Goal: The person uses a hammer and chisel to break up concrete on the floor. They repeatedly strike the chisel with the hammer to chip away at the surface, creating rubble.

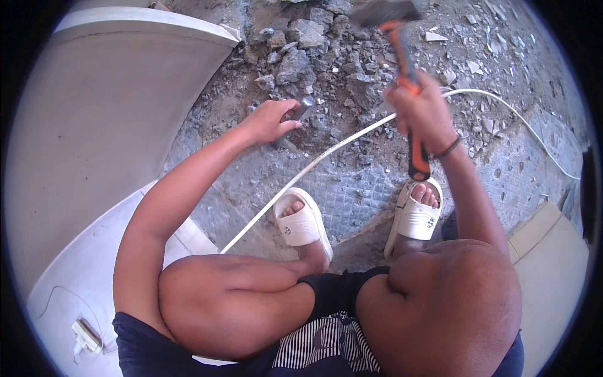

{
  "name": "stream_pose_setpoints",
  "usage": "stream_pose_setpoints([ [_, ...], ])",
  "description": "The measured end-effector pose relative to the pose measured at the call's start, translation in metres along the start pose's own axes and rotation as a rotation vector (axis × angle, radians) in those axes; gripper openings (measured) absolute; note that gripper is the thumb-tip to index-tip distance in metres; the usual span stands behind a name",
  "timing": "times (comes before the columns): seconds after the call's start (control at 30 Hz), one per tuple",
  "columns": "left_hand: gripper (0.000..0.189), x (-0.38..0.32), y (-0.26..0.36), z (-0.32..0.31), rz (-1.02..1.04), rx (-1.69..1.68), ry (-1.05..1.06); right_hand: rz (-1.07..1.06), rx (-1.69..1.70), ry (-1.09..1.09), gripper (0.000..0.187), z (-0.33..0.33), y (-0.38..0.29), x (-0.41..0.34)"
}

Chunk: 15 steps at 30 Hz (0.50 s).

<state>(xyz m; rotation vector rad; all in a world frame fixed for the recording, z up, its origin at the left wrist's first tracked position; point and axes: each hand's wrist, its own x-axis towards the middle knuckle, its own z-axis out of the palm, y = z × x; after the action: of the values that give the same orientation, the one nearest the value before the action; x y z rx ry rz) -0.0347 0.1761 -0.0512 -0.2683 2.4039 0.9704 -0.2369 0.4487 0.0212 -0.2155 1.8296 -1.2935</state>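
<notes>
My left hand [273,120] grips a metal chisel [301,109], whose shiny struck end points up and to the right. The chisel's lower end is partly hidden behind the fingers, close to the broken floor. In my right hand [426,110] is a hammer [400,47] with an orange and black handle. Its dark head [386,13] is blurred and held up over the rubble, away from the chisel. Chunks of broken mortar [294,66] and grit lie in front of both hands.
A white cable [325,153] crosses the floor, passing behind my right hand. Tile shards [435,36] are scattered at the upper right. A pale wall [108,94] rises on the left. White slide sandals [301,219] are on my feet. A power strip [87,335] lies at lower left.
</notes>
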Motion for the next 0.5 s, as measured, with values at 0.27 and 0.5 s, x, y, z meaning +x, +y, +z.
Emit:
stream_pose_setpoints([
  [0.27, 0.045, 0.007, -0.006, 0.010, 0.100, 0.100, 0.056, -0.051, -0.050, 0.081, 0.021, 0.043, 0.035, 0.010],
  [0.5, 0.046, 0.008, -0.007, 0.014, 0.131, 0.109, 0.032, 0.218, -0.153, -0.314, 0.015, 0.045, 0.078, -0.027],
])
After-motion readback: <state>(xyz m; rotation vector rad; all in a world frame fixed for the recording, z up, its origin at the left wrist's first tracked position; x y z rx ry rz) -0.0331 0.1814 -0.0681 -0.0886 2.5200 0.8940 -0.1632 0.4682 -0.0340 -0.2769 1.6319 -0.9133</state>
